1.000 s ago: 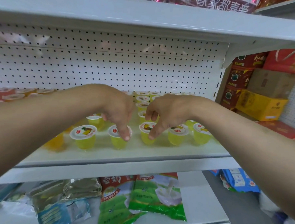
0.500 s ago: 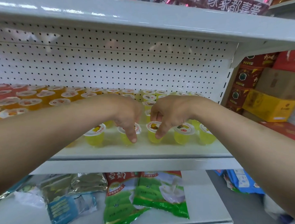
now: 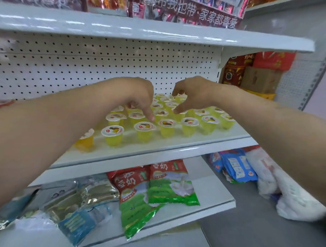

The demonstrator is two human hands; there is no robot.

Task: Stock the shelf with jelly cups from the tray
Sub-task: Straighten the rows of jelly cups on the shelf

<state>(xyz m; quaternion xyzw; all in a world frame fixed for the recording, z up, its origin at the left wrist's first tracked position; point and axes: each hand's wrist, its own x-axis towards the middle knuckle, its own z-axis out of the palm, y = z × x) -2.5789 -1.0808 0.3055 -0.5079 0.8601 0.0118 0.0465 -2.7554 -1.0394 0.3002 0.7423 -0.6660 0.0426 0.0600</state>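
Several yellow jelly cups with white foil lids stand in rows on the white middle shelf. An orange cup stands at the left end, partly behind my left forearm. My left hand hangs over the second row, fingers drooping, its index fingertip just above a cup lid. My right hand hovers over the middle rows with fingers loosely curled down, one fingertip at a cup's rim. Neither hand holds a cup. No tray is in view.
A pegboard backs the shelf. The upper shelf carries red snack bags. On the lower shelf lie green-and-red bags and silver and blue packets. Cardboard boxes are stacked at the right; blue packs lie on the floor.
Both hands have lifted off the front-row cups and moved back over the rows behind. The view has swung, showing more of the shelf's right side and the floor.
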